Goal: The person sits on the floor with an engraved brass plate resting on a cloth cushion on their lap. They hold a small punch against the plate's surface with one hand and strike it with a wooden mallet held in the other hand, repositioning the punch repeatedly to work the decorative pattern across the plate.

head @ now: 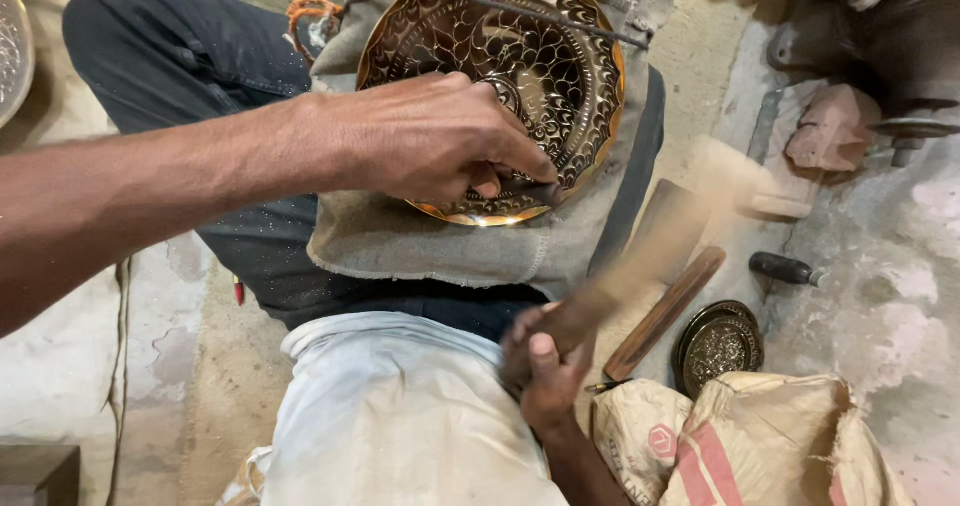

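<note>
So there's this engraved brass plate [540, 56] sitting on a folded grey cloth [420, 241] over the person's lap, pattern facing up. The left hand [440, 136] reaches in from the left, forearm stretched across, fingers pinched tight around a small chisel [535, 194] pressed near the plate's lower rim. The right hand [548, 356] is down low, fist wrapped on a wooden mallet [660, 231], blurred mid-swing. A wooden stick [665, 311] and a small dark engraved dish [718, 344] lie close on the right, sack [740, 446] beside them.

Small engraved dish [717, 344], printed sacks [745, 444]
</note>
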The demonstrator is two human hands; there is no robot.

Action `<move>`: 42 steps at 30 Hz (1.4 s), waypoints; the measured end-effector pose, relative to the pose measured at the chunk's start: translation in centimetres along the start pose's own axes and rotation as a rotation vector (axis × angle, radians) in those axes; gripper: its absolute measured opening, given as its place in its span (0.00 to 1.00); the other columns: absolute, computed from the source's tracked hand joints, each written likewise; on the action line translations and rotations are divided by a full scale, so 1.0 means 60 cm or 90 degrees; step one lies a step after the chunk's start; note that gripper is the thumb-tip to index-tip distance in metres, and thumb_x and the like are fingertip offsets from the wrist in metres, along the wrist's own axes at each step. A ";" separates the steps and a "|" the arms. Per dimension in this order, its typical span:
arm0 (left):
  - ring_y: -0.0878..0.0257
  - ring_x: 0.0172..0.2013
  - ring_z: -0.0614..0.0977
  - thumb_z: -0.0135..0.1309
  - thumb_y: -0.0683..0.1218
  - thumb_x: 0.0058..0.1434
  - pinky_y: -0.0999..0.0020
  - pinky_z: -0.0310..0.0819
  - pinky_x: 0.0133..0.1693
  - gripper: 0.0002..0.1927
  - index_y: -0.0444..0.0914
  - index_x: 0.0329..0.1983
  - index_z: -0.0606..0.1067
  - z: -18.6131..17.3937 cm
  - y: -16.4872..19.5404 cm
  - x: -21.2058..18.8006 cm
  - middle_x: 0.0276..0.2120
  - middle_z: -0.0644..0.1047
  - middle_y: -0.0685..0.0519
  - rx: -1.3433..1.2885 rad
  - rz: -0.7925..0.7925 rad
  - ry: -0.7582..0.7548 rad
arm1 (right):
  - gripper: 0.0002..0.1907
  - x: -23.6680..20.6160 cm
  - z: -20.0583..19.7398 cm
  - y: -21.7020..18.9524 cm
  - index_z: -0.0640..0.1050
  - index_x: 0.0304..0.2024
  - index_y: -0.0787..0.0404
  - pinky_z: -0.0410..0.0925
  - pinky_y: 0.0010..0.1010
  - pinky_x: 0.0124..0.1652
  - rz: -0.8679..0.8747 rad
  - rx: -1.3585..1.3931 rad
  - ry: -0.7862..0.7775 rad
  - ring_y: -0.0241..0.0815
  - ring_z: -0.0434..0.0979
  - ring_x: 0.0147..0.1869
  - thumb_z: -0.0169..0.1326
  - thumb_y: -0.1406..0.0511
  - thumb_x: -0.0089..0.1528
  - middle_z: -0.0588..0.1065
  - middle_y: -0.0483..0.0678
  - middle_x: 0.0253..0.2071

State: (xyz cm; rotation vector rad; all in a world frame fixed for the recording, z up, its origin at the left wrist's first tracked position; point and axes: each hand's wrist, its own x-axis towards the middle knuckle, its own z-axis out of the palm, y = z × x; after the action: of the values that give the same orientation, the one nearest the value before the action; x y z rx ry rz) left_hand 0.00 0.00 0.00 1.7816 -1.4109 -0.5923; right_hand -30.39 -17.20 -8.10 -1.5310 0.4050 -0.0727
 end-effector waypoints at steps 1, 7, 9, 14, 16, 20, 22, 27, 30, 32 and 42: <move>0.52 0.46 0.85 0.60 0.36 0.53 0.59 0.80 0.45 0.25 0.40 0.56 0.79 0.001 -0.002 0.001 0.49 0.82 0.45 0.001 0.012 0.004 | 0.19 0.001 -0.001 -0.004 0.70 0.52 0.63 0.71 0.32 0.35 -0.011 -0.044 -0.031 0.38 0.73 0.35 0.55 0.55 0.71 0.73 0.49 0.35; 0.52 0.44 0.86 0.59 0.35 0.52 0.57 0.81 0.45 0.25 0.38 0.56 0.79 -0.002 -0.006 0.005 0.48 0.82 0.44 0.027 0.044 -0.007 | 0.22 0.007 0.002 -0.011 0.68 0.53 0.63 0.70 0.28 0.31 0.011 -0.125 -0.021 0.36 0.71 0.32 0.54 0.54 0.67 0.71 0.46 0.31; 0.52 0.43 0.86 0.58 0.35 0.52 0.58 0.81 0.45 0.25 0.38 0.56 0.78 -0.005 -0.001 0.006 0.47 0.82 0.43 0.015 0.036 -0.023 | 0.23 -0.001 0.002 -0.008 0.67 0.53 0.63 0.71 0.29 0.32 0.021 -0.095 -0.011 0.37 0.72 0.32 0.55 0.53 0.67 0.71 0.47 0.32; 0.53 0.39 0.87 0.57 0.36 0.55 0.57 0.82 0.39 0.23 0.38 0.56 0.77 -0.023 0.015 0.008 0.43 0.83 0.43 -0.020 -0.007 -0.073 | 0.20 -0.009 0.001 -0.002 0.70 0.54 0.63 0.70 0.32 0.40 -0.056 -0.191 -0.059 0.40 0.73 0.38 0.54 0.55 0.72 0.73 0.49 0.37; 0.53 0.36 0.87 0.56 0.36 0.56 0.57 0.82 0.37 0.23 0.40 0.57 0.77 -0.030 0.021 0.011 0.42 0.83 0.43 0.013 -0.015 -0.105 | 0.22 -0.013 0.021 0.009 0.67 0.53 0.62 0.70 0.32 0.33 -0.032 0.028 0.021 0.40 0.73 0.35 0.57 0.55 0.67 0.73 0.50 0.36; 0.57 0.32 0.85 0.48 0.37 0.68 0.59 0.83 0.27 0.24 0.50 0.65 0.74 -0.025 0.031 0.020 0.39 0.84 0.48 0.114 -0.126 -0.280 | 0.20 -0.010 -0.007 -0.001 0.69 0.55 0.63 0.70 0.33 0.39 -0.016 -0.253 -0.048 0.40 0.74 0.39 0.55 0.56 0.68 0.74 0.50 0.38; 0.56 0.31 0.86 0.53 0.36 0.59 0.63 0.81 0.27 0.28 0.50 0.63 0.76 -0.026 0.031 0.021 0.36 0.84 0.47 0.128 -0.067 -0.231 | 0.23 -0.011 0.022 0.015 0.66 0.54 0.62 0.71 0.33 0.35 -0.031 0.017 0.026 0.40 0.74 0.36 0.58 0.56 0.66 0.73 0.50 0.37; 0.58 0.30 0.86 0.55 0.36 0.58 0.68 0.83 0.23 0.28 0.49 0.61 0.77 -0.010 0.022 0.018 0.38 0.83 0.46 0.135 -0.059 -0.211 | 0.22 -0.009 0.028 0.002 0.68 0.52 0.63 0.70 0.32 0.32 0.019 -0.107 0.009 0.39 0.72 0.33 0.57 0.56 0.65 0.72 0.48 0.32; 0.58 0.30 0.86 0.54 0.36 0.59 0.67 0.83 0.23 0.28 0.51 0.62 0.76 0.000 0.014 0.012 0.38 0.83 0.47 0.133 -0.068 -0.209 | 0.22 -0.012 0.026 0.005 0.67 0.53 0.63 0.71 0.32 0.31 -0.032 0.026 0.042 0.39 0.73 0.33 0.57 0.57 0.65 0.73 0.48 0.33; 0.58 0.28 0.86 0.54 0.37 0.59 0.65 0.82 0.23 0.27 0.51 0.61 0.77 0.001 0.010 0.005 0.38 0.84 0.49 0.112 -0.046 -0.179 | 0.22 -0.015 0.019 0.005 0.69 0.55 0.62 0.71 0.30 0.31 0.092 -0.285 -0.035 0.37 0.72 0.30 0.56 0.57 0.64 0.73 0.47 0.28; 0.65 0.37 0.88 0.61 0.35 0.62 0.74 0.87 0.37 0.23 0.40 0.60 0.76 0.047 0.040 -0.084 0.39 0.84 0.51 -0.153 -0.219 0.488 | 0.26 0.047 -0.057 -0.138 0.67 0.57 0.67 0.72 0.31 0.34 -0.013 -0.229 0.105 0.40 0.76 0.33 0.59 0.64 0.60 0.74 0.50 0.36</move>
State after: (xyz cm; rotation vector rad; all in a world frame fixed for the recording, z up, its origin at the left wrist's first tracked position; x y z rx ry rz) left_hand -4.97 3.80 -0.27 1.7803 -0.4986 -0.1852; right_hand -27.12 -21.72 -0.55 -1.8913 0.5559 -0.1493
